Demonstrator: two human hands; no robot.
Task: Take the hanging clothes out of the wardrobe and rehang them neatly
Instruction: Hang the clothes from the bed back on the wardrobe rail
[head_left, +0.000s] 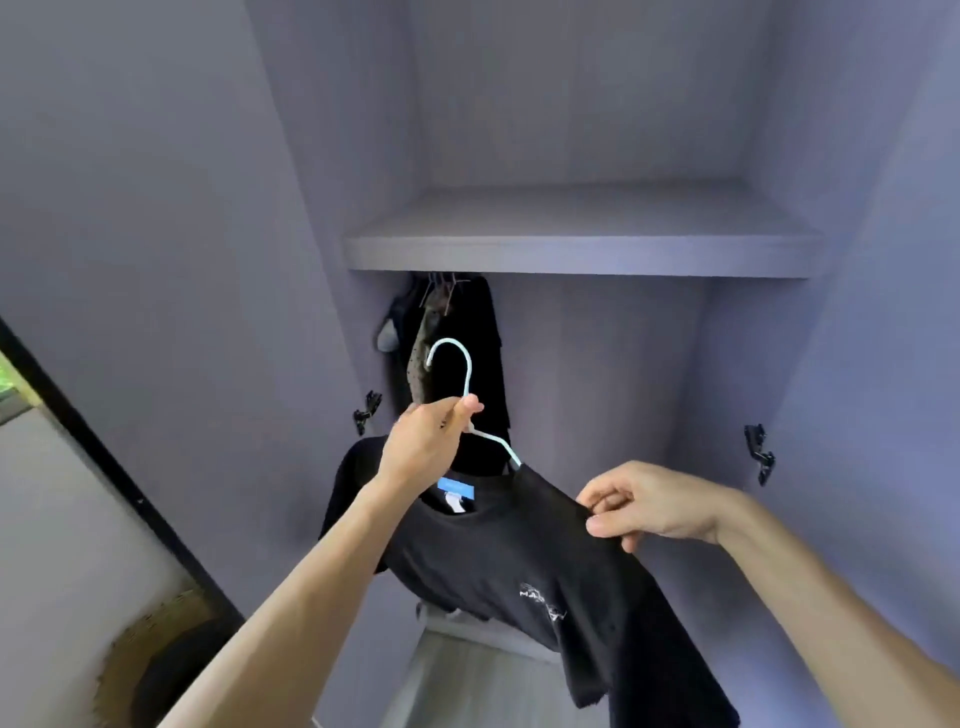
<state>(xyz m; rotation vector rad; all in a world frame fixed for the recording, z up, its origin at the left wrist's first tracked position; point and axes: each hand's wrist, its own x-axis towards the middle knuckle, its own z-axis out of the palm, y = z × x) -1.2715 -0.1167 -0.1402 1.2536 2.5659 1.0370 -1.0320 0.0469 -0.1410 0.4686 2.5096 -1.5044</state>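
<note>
Two bare forearms reach in from the bottom edge, the left forearm (291, 597) rising toward the middle, the right forearm (831, 597) coming in from the lower right corner. The left hand (423, 441) is curled round the neck of a pale blue hanger (469, 374), just under its hook; the hook stands up in the air in front of the clothes further in. A black T-shirt (519, 561) hangs on this hanger, outside the wardrobe opening and tilted down to the right; a blue label (453, 486) shows inside its collar and a small white print (543, 603) on its chest. The right hand (654, 504) pinches the shirt's shoulder cloth between thumb and fingers. Behind, inside the grey wardrobe (597, 364), a bunch of dark clothes (472, 322) hangs at the left end under the shelf (571, 254); what they hang from is hidden by the shelf edge. A black hinge (368, 410) sits on the left wall and another hinge (758, 452) on the right wall; the open door (156, 260) fills the left side.
</note>
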